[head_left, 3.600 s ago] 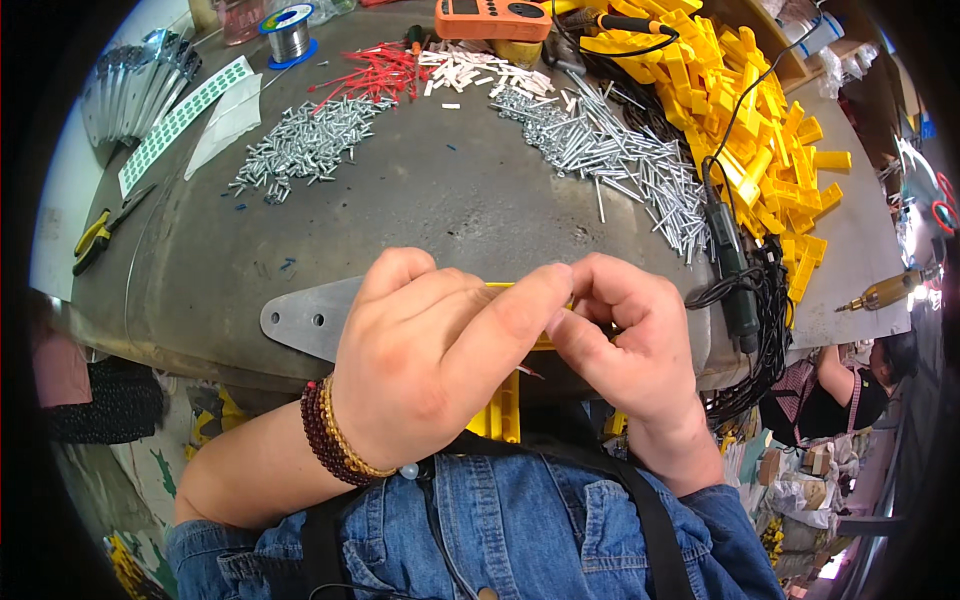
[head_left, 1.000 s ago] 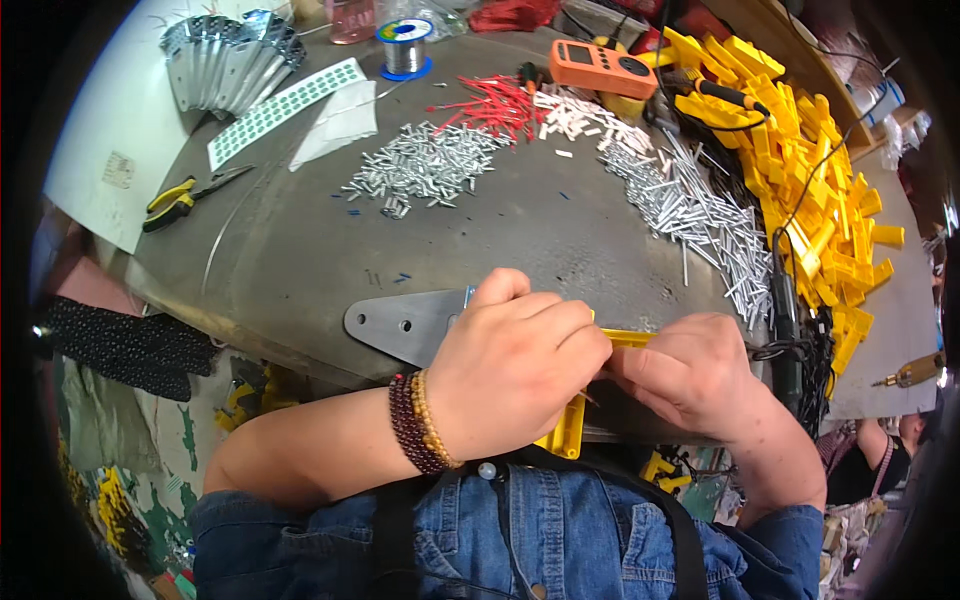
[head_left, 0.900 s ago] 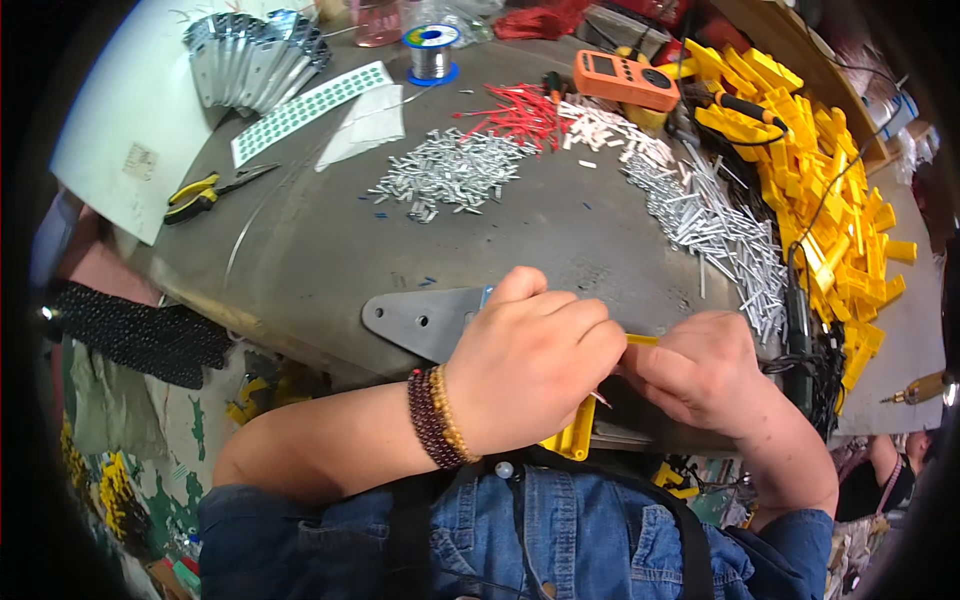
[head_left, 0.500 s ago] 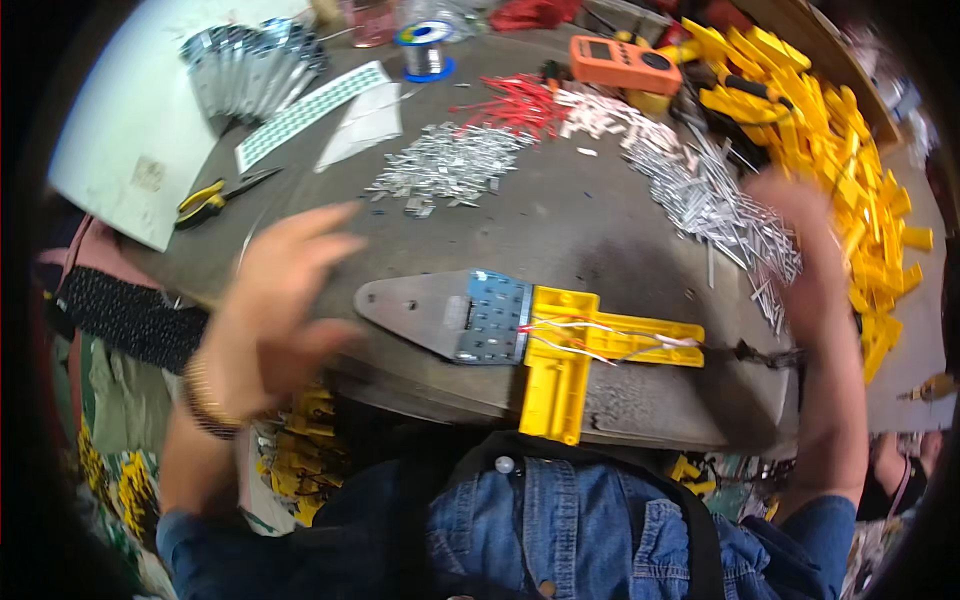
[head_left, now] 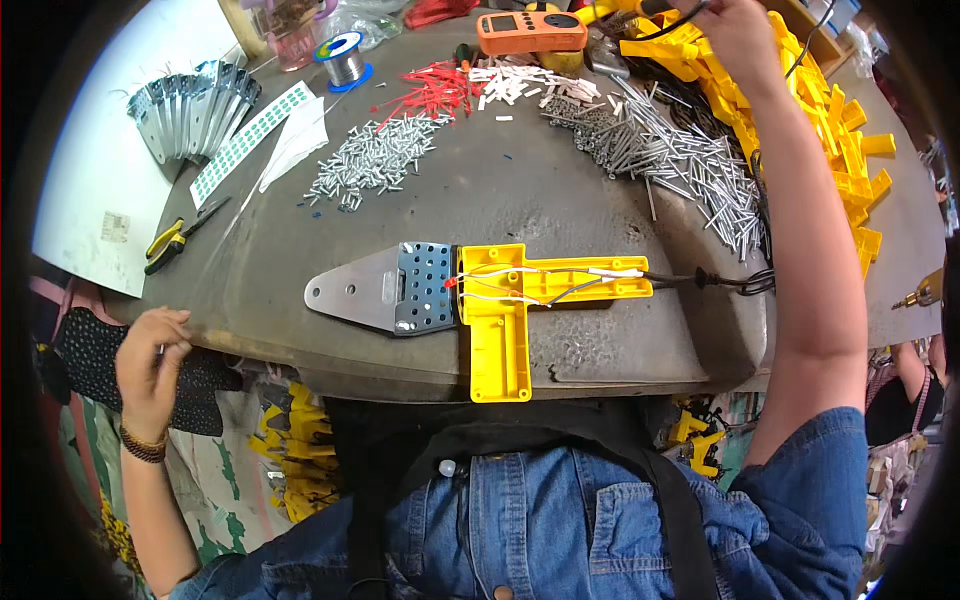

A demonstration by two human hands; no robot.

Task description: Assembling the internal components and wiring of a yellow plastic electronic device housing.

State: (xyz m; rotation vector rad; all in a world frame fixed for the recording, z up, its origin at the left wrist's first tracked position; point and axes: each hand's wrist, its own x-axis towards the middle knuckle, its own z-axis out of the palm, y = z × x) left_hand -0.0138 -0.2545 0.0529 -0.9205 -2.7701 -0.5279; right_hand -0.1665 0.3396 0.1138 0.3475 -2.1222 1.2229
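A yellow plastic half-shell (head_left: 500,350) lies on the workbench in front of me, hollow side up. A grey metal plate with a pointed end (head_left: 350,288) and a perforated dark section joins its left side. Red and white wires (head_left: 545,298) run inside the shell, and a black cord (head_left: 715,280) leaves to the right. My left hand (head_left: 155,365) hangs by the bench's left front edge, fingers loosely bent, holding nothing. My right hand (head_left: 738,35) reaches to the far right, fingers closed beside a black handle (head_left: 655,5) and a thin black cable; the picture's edge cuts its fingertips off.
Piles of screws (head_left: 375,160), metal pins (head_left: 700,175), red pieces (head_left: 435,90) and white sleeves (head_left: 505,82) cover the back. An orange meter (head_left: 530,32), solder spool (head_left: 343,62), pliers (head_left: 175,240) and metal plates (head_left: 195,110) stand around. Yellow shells (head_left: 840,140) heap at right.
My right hand has moved up and away to the far right. My left hand has drawn back left and down. The view has shifted, so the bench things sit further left and higher.
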